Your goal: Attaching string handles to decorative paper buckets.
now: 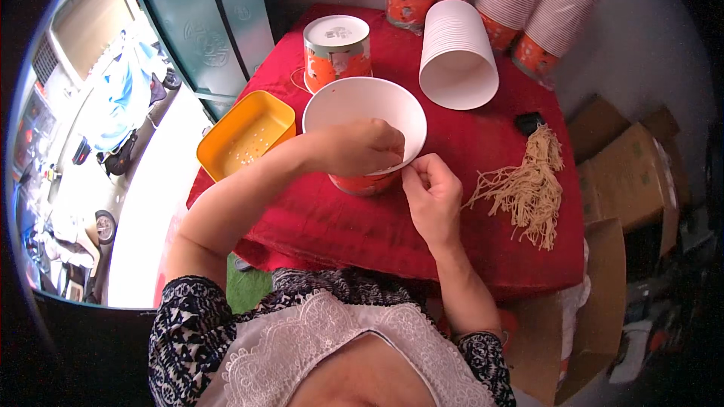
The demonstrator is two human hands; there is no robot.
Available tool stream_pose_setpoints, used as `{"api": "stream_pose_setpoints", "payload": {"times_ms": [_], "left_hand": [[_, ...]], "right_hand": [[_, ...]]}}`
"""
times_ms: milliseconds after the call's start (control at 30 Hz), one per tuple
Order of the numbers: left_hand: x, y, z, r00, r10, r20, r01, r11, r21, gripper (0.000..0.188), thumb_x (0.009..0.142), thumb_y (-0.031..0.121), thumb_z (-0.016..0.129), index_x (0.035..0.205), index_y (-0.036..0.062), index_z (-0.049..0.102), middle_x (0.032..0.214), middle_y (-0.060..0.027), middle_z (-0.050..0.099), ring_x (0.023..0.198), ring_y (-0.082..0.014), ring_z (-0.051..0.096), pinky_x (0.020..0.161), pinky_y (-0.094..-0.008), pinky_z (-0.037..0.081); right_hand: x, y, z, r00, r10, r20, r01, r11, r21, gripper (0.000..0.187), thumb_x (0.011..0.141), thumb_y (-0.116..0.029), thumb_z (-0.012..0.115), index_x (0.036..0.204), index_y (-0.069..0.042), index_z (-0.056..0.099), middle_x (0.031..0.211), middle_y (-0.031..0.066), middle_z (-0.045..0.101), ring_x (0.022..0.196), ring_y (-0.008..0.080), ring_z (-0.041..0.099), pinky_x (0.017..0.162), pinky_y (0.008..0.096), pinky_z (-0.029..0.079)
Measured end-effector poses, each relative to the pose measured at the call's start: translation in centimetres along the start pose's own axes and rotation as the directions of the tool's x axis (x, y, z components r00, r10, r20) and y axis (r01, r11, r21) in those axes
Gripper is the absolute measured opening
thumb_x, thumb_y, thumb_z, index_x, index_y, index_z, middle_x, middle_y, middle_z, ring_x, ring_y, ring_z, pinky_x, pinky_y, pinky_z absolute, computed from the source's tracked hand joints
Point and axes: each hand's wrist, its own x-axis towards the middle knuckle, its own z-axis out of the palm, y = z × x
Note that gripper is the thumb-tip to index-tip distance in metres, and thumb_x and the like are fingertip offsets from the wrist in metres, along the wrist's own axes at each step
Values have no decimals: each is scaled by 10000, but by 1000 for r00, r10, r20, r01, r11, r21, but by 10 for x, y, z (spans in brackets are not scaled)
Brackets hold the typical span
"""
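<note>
A large paper bucket, white inside with an orange printed outside, stands upright at the table's near middle. My left hand reaches over its rim, fingers curled against the inner right wall; what they hold is hidden. Outside that same wall, my right hand pinches close to the rim, on something too small to make out. Behind this bucket, another orange paper bucket rests upside down, with a thin cord loop at its side. To the left sits a yellow tray with small white bits in it.
A nested stack of white buckets lies on its side on the red cloth. Right of it is a bundle of beige cords beside a small black object. More wrapped stacks stand behind; cardboard boxes are at right.
</note>
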Motion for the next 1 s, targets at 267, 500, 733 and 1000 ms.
{"api": "stream_pose_setpoints", "payload": {"times_ms": [267, 500, 733, 1000], "left_hand": [[-11, 17, 13, 984, 30, -173, -36, 999, -29, 199, 832, 194, 575, 806, 17, 662, 707, -179, 642, 658, -353, 627, 637, -439, 493], [-13, 31, 23, 971, -6, -239, 16, 999, 41, 172, 847, 167, 596, 797, 4, 613, 730, -211, 617, 697, -400, 612, 641, -462, 481], [21, -28, 48, 955, -106, -278, 169, 962, 213, 186, 819, 175, 597, 794, -8, 614, 734, -245, 642, 713, -406, 649, 643, -481, 510], [33, -42, 84, 933, -190, -305, 265, 937, 228, 235, 835, 212, 600, 789, -16, 635, 777, -232, 642, 757, -394, 644, 687, -482, 506]], "right_hand": [[13, -18, -23, 787, 456, 416, -576, 786, 226, 410, 942, -388, 469, 809, -30, 617, 688, 21, 540, 494, 27, 332, 408, 192, 214], [23, 0, -27, 762, 424, 489, -560, 811, 169, 273, 936, -261, 512, 785, -52, 601, 586, -13, 502, 444, 40, 335, 390, 211, 226], [58, 45, -5, 749, 401, 527, -598, 752, 277, 207, 939, -196, 513, 791, -57, 554, 569, -38, 394, 431, 63, 297, 393, 244, 210], [72, 102, 7, 816, 419, 398, -395, 907, -145, 263, 906, -205, 559, 740, -11, 624, 630, 68, 570, 520, 170, 509, 457, 336, 376]]}}
